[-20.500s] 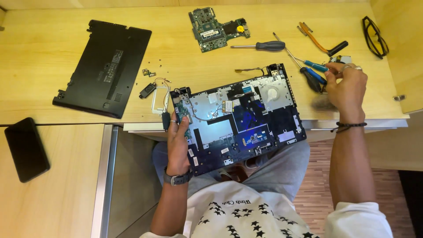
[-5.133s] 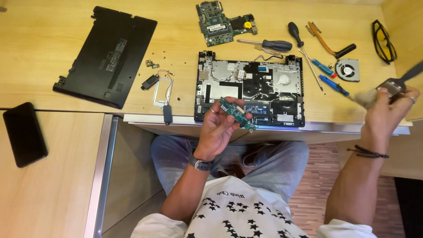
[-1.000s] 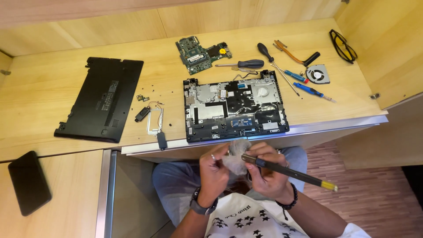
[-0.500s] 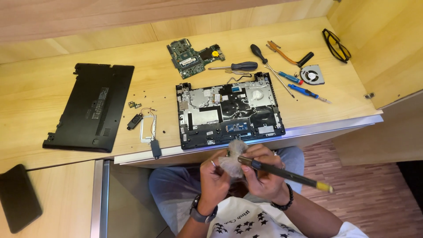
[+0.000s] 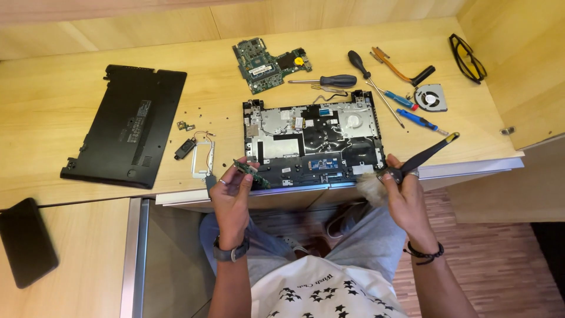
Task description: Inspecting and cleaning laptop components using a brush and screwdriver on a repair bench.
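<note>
My left hand (image 5: 231,197) holds a small green circuit board (image 5: 249,172) at the near left corner of the opened laptop chassis (image 5: 312,135). My right hand (image 5: 403,194) grips a brush (image 5: 412,164) with a black handle and yellow tip; its pale bristles (image 5: 371,187) hang at the chassis's near right corner, by the desk edge. The chassis lies open on the wooden desk (image 5: 223,100), its inner metal frame and cables showing.
A black bottom cover (image 5: 126,125) lies at left, a green motherboard (image 5: 269,62) behind the chassis. Screwdrivers (image 5: 329,80), a round fan (image 5: 431,98), a copper heat pipe (image 5: 400,68) and yellow-tinted glasses (image 5: 468,58) lie at right. A phone (image 5: 26,241) rests on the lower shelf.
My hands have parted: the left carried the small board up to the chassis's left corner, the right moved the brush out to the right corner. Before, both worked together over my lap.
</note>
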